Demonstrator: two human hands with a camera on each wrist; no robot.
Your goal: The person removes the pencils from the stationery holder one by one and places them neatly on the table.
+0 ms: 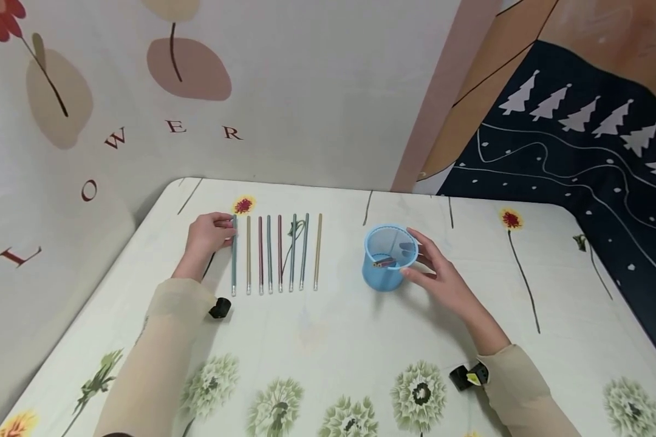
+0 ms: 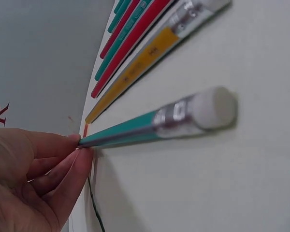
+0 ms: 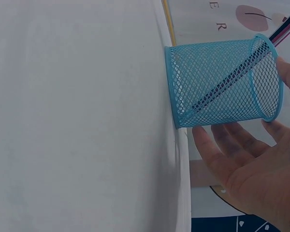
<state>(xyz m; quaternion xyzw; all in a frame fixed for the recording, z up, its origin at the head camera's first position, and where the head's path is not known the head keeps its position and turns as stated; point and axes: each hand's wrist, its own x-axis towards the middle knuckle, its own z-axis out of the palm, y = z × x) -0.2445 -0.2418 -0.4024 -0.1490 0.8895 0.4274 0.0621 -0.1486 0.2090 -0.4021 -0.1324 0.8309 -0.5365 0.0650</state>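
My left hand (image 1: 205,238) pinches a teal pencil (image 1: 234,261) near its far end, at the left end of a row of pencils. In the left wrist view the pencil's white eraser (image 2: 215,108) points toward the camera, and thumb and fingertips meet at the other end. A yellow pencil (image 1: 248,255) lies beside it, followed by several red, teal and yellow ones. My right hand (image 1: 443,276) holds a blue mesh pencil cup (image 1: 382,279) by its right side, thumb at the rim. The cup stands upright on the table with a few pencils (image 3: 232,79) leaning inside.
A white cloth printed with flowers covers the table (image 1: 328,328). Behind it hangs a pale curtain (image 1: 317,109) with letters, and a dark cloth with trees (image 1: 568,145) hangs at the right. Black wrist devices (image 1: 470,376) sit at both sleeves.
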